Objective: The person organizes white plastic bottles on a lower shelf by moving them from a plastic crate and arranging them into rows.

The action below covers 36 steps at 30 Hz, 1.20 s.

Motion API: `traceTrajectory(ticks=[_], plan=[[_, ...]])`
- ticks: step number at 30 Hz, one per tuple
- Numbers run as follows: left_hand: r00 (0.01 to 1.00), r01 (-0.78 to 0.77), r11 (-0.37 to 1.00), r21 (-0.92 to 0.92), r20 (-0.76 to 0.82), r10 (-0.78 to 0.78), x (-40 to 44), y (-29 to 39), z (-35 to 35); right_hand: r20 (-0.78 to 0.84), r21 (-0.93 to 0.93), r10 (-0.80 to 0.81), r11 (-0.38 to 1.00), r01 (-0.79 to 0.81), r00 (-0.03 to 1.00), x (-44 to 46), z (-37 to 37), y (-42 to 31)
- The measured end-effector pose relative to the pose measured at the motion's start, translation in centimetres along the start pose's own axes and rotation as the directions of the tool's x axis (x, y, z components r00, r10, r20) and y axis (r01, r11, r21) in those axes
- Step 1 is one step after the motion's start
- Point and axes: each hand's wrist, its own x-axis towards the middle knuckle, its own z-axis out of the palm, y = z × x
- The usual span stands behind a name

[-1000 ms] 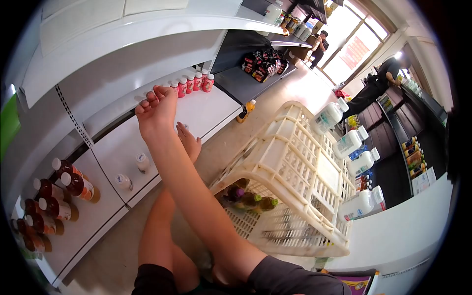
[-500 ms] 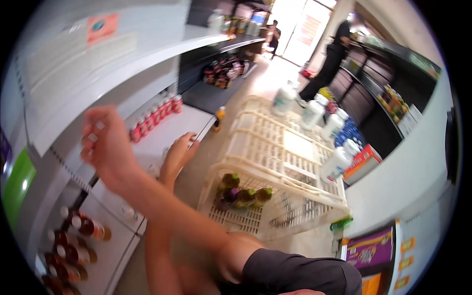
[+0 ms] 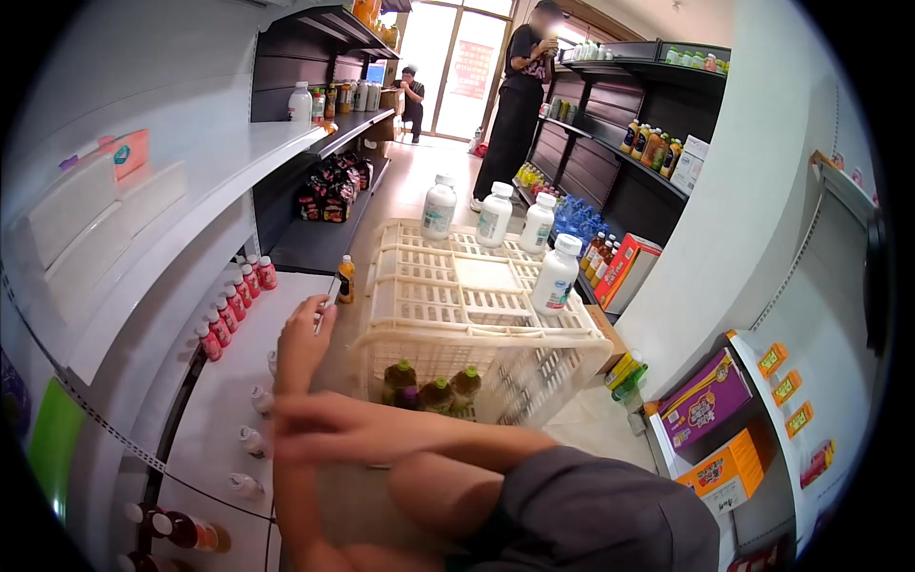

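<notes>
My left hand (image 3: 307, 329) rests at the front edge of the low white shelf (image 3: 310, 286), its fingers curled over that edge. Across the left forearm lies my right hand (image 3: 310, 429), smeared by motion, so its fingers and anything in them cannot be made out. Close to the right hand, small white bottles (image 3: 253, 440) stand in a line on the shelf. Pink-red bottles (image 3: 229, 313) form a row further back along it. A bottle of orange drink (image 3: 346, 279) stands on the floor just beyond the left hand.
An upturned cream plastic crate (image 3: 419, 329) carries several white bottles (image 3: 492, 217); green-capped bottles (image 3: 436, 395) show through its side. Dark-red bottles (image 3: 191, 531) stand at lower left. Two people (image 3: 519, 105) are further off. Stocked shelves (image 3: 610, 138) line the right.
My right hand has come down and back from above the shelf to across my left forearm. The left hand stays at the shelf edge. My view has turned and levelled.
</notes>
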Motion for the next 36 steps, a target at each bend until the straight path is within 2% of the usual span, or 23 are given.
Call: traceTrajectory(ticks=[1,2,3,4,5,6,7,8,10,12,13,15,16,18,19,21,22,24,25,27,30,34,36], plan=[[0.997,-0.071,0.997,0.007,0.008,0.071,-0.2,0.5,-0.4,0.059,-0.019,0.263,0.965,-0.262,0.963,-3.3,-0.9,-0.9],[0.994,-0.111,0.994,-0.005,0.009,0.111,-0.3,1.0,-0.6,0.065,-0.016,0.412,0.911,-0.412,0.909,-6.5,-1.5,0.0],[0.989,-0.146,0.989,-0.019,0.010,0.147,-0.5,1.4,-0.9,0.028,-0.037,0.598,0.802,-0.597,0.801,-10.3,-2.2,2.4],[0.991,-0.133,0.991,-0.022,-0.001,0.133,-0.7,2.0,-1.1,-0.106,0.081,0.671,0.741,-0.667,0.733,-13.7,-2.1,2.8],[0.990,-0.140,0.981,-0.138,0.013,0.143,-0.7,2.6,-1.4,-0.200,0.316,0.784,0.620,-0.718,0.588,-17.7,-2.3,3.8],[0.987,-0.143,0.957,-0.253,0.030,0.156,-0.8,3.2,-1.5,-0.339,0.590,0.875,0.485,-0.646,0.347,-21.5,-2.1,5.3],[0.989,-0.132,0.956,-0.263,0.028,0.144,-0.9,3.8,-1.6,-0.337,0.785,0.886,0.451,-0.425,0.318,-27.3,-2.5,7.6],[0.980,-0.185,0.920,-0.346,0.005,0.199,-0.9,4.5,-1.6,-0.372,0.866,0.921,0.389,-0.314,0.113,-33.0,-2.8,10.1],[0.968,-0.226,0.871,-0.436,-0.002,0.250,-1.1,5.7,-1.1,-0.555,0.821,0.744,0.418,-0.390,-0.372,-38.2,-2.2,10.3],[0.924,-0.368,0.853,-0.370,-0.041,0.381,-1.1,6.3,-0.6,-0.714,0.699,0.407,0.452,-0.554,-0.569,-40.1,-3.9,10.7],[0.926,-0.363,0.853,-0.375,-0.041,0.376,-1.2,6.2,-0.2,-0.713,0.701,0.404,0.447,-0.556,-0.573,-41.8,-5.1,11.7],[0.848,-0.530,0.833,-0.160,-0.078,0.524,-1.4,6.2,0.5,-0.983,0.104,-0.097,0.419,-0.902,-0.158,-47.3,-8.4,15.4],[0.850,-0.526,0.834,-0.165,-0.081,0.520,-1.5,6.2,0.7,-0.983,0.104,-0.098,0.413,-0.905,-0.157,-47.7,-8.7,15.6],[0.844,-0.535,0.827,-0.173,-0.095,0.527,-1.5,6.2,0.7,-0.996,-0.091,-0.031,0.554,-0.827,0.089,-48.0,-10.3,16.7],[0.848,-0.531,0.832,-0.165,-0.097,0.522,-1.5,6.1,0.8,-0.995,-0.095,-0.025,0.556,-0.826,0.098,-48.6,-10.6,17.6],[0.832,-0.555,0.814,-0.173,-0.115,0.543,-1.8,5.6,1.1,-0.983,0.159,0.183,0.905,-0.394,0.023,-50.6,-10.8,19.7],[0.815,-0.577,0.797,-0.180,-0.181,0.550,-1.9,5.6,1.6,-0.981,0.165,0.193,0.903,-0.397,0.032,-50.0,-11.0,20.7],[0.806,-0.585,0.794,-0.165,-0.222,0.548,-2.0,5.2,2.2,-0.955,0.135,0.099,0.984,-0.113,-0.280,-44.0,-9.6,20.4],[0.786,-0.606,0.781,-0.151,-0.265,0.559,-1.8,5.2,2.4,-0.954,0.139,0.104,0.984,-0.110,-0.282,-42.6,-9.5,20.7],[0.786,-0.608,0.780,-0.151,-0.257,0.563,-1.8,5.0,2.5,-0.918,0.096,0.166,0.974,0.203,-0.360,-40.9,-10.0,21.6],[0.785,-0.608,0.780,-0.148,-0.263,0.561,-2.1,4.9,2.5,-0.908,0.047,0.090,0.992,0.113,-0.409,-42.6,-10.5,24.2],[0.781,-0.612,0.776,-0.151,-0.272,0.563,-2.1,4.8,2.7,-0.868,-0.040,0.046,0.986,0.163,-0.494,-42.3,-10.7,25.5],[0.776,-0.617,0.774,-0.141,-0.277,0.567,-2.0,4.7,3.1,-0.848,-0.149,-0.117,0.989,0.022,-0.517,-43.3,-11.4,27.1]])
